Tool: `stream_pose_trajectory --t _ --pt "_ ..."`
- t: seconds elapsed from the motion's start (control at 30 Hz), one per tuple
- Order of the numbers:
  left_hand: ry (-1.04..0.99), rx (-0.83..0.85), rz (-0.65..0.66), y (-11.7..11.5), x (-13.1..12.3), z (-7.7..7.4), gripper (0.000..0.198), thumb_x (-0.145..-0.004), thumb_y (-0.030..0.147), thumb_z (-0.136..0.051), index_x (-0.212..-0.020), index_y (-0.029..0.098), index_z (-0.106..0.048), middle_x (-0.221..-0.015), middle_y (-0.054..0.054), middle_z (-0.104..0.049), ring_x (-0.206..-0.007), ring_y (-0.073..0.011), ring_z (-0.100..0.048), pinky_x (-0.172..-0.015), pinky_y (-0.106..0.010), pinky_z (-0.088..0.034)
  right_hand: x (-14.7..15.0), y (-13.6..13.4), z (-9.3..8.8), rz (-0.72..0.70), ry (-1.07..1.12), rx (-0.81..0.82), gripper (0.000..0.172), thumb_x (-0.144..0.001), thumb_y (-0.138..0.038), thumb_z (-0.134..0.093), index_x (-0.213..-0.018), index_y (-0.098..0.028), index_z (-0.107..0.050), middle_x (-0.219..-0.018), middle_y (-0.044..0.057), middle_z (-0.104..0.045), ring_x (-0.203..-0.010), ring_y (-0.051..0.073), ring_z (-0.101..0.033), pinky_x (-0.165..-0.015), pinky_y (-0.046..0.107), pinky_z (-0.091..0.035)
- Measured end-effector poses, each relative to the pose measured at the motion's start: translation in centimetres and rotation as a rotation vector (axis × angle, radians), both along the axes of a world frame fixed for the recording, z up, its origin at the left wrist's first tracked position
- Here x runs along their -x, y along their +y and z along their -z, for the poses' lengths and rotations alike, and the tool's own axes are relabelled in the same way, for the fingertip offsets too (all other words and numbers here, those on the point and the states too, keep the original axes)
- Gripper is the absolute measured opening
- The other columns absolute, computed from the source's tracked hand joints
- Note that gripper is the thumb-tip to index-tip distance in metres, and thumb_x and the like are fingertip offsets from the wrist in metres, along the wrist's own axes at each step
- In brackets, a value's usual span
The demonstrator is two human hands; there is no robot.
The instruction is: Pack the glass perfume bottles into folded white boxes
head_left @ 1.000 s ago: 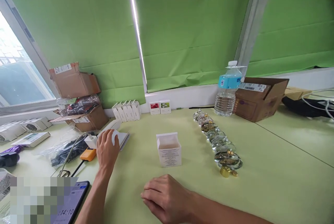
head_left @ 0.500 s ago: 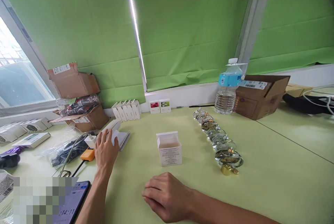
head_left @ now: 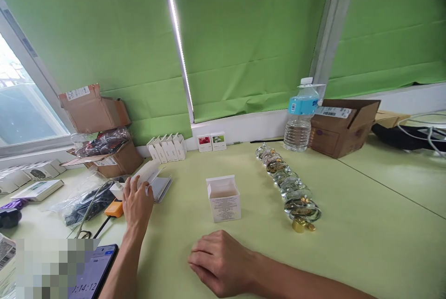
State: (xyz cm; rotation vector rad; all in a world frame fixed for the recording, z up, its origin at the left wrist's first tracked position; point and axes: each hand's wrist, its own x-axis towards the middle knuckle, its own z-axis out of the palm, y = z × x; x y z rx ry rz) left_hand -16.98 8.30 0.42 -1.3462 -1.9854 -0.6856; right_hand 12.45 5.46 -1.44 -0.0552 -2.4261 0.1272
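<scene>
My left hand (head_left: 138, 201) is at a small stack of white folded cards or flat cartons (head_left: 162, 188), its fingers spread and the thumb apart. One white leaf (head_left: 148, 172) stands raised beside the fingertips; whether they pinch it is hidden. My right hand (head_left: 219, 262) rests on the table, fingers curled in, with nothing visible in it. Just beyond it an open white box (head_left: 225, 206) with fine print stands upright, its back flap raised. To the right runs a row of shiny round glass-like pieces (head_left: 291, 187) with gold fittings, a gold cap (head_left: 298, 225) at the near end.
Several narrow white cartons (head_left: 167, 148) and two small picture boxes (head_left: 212, 142) stand by the wall. A water bottle (head_left: 300, 122) and a cardboard box (head_left: 337, 134) are at the back right. Stacked cardboard boxes (head_left: 95, 113), an orange device (head_left: 114, 207) and a phone (head_left: 101, 273) lie left.
The raised white leaf by my left hand has tipped over and shows more of its face. My right hand and the open box keep their places; the view has shifted slightly.
</scene>
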Motion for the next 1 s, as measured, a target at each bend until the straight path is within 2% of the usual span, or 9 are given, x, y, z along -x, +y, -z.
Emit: stream_pose_trajectory --t 0.17,0.3,0.4,0.5,0.63,0.7,0.83,0.9,1.0 --pt "0.006 -0.01 -0.006 0.0 0.3 0.5 0.031 -0.093 0.026 -0.047 -0.092 0.017 -0.076 -0.136 -0.014 -0.056 -0.141 -0.0367 -0.032 -0.112 -0.055 -0.035 0.2 0.1 0.3 -0.001 -0.008 -0.016 0.016 -0.094 -0.022 -0.047 -0.092 -0.017 -0.062 -0.078 0.002 -0.069 -0.066 0.015 -0.06 -0.057 0.028 -0.041" --pt "0.016 -0.114 0.04 0.0 -0.4 -0.4 0.028 -0.095 0.028 -0.049 -0.102 0.02 -0.075 -0.139 -0.012 -0.054 -0.144 -0.0347 -0.029 -0.114 -0.055 -0.032 0.1 0.1 0.4 0.016 -0.03 -0.021 0.016 -0.094 -0.022 -0.048 -0.092 -0.018 -0.062 -0.077 0.002 -0.068 -0.066 0.015 -0.06 -0.059 0.029 -0.041" --pt "0.016 -0.257 0.148 -0.3 -1.3 -1.7 0.024 -0.094 0.026 -0.053 -0.108 0.024 -0.073 -0.137 -0.009 -0.057 -0.141 -0.0311 -0.036 -0.113 -0.051 -0.033 0.0 0.2 0.4 0.02 -0.032 -0.015 0.015 -0.092 -0.023 -0.049 -0.093 -0.018 -0.063 -0.081 0.002 -0.07 -0.068 0.015 -0.061 -0.059 0.029 -0.04" --pt "-0.026 -0.381 0.257 -0.6 -2.4 -3.0 0.023 -0.092 0.025 -0.059 -0.111 0.025 -0.071 -0.132 -0.009 -0.062 -0.129 -0.0277 -0.052 -0.109 -0.045 -0.039 0.0 0.2 0.5 0.042 -0.037 -0.007 0.016 -0.093 -0.023 -0.049 -0.091 -0.019 -0.064 -0.083 0.002 -0.07 -0.067 0.015 -0.06 -0.058 0.029 -0.038" --pt "-0.219 -0.559 0.341 -1.1 -3.8 -4.5 0.022 -0.093 0.029 -0.057 -0.11 0.021 -0.069 -0.115 -0.01 -0.07 -0.106 -0.0224 -0.065 -0.095 -0.037 -0.049 0.0 0.1 0.2 0.074 -0.039 0.006 0.018 -0.095 -0.025 -0.047 -0.092 -0.019 -0.065 -0.082 0.001 -0.07 -0.065 0.014 -0.059 -0.056 0.03 -0.036" --pt "-0.351 -0.607 0.28 -1.4 -4.5 -5.1 0.025 -0.094 0.033 -0.054 -0.109 0.019 -0.068 -0.102 -0.008 -0.071 -0.092 -0.0202 -0.067 -0.083 -0.033 -0.051 0.0 0.0 -0.1 0.088 -0.039 0.018 0.019 -0.095 -0.025 -0.047 -0.094 -0.019 -0.065 -0.082 0.001 -0.071 -0.065 0.014 -0.06 -0.056 0.03 -0.036" --pt "-0.523 -0.669 0.153 -1.9 -5.6 -5.8 0.03 -0.094 0.04 -0.051 -0.106 0.017 -0.066 -0.079 -0.003 -0.065 -0.072 -0.0168 -0.061 -0.066 -0.028 -0.047 -0.2 0.0 -0.6 0.119 -0.036 0.091 0.02 -0.094 -0.024 -0.048 -0.101 -0.018 -0.065 -0.088 0.002 -0.072 -0.071 0.015 -0.063 -0.059 0.029 -0.038" --pt "-0.622 -0.703 0.197 -1.9 -6.0 -5.9 0.03 -0.092 0.042 -0.052 -0.102 0.016 -0.064 -0.069 0.001 -0.058 -0.065 -0.015 -0.056 -0.059 -0.026 -0.044 -0.3 0.1 -0.8 0.146 -0.029 0.175 0.022 -0.095 -0.026 -0.048 -0.106 -0.018 -0.065 -0.094 0.004 -0.073 -0.078 0.016 -0.066 -0.063 0.028 -0.041" --pt "-0.823 -0.718 0.393 -1.8 -6.6 -5.8 0.031 -0.088 0.046 -0.056 -0.097 0.017 -0.062 -0.065 0.005 -0.052 -0.056 -0.012 -0.05 -0.052 -0.023 -0.043 -0.4 0.1 -1.1 0.197 -0.015 0.366 0.027 -0.096 -0.032 -0.049 -0.117 -0.02 -0.063 -0.101 0.004 -0.073 -0.077 0.016 -0.067 -0.07 0.028 -0.045"
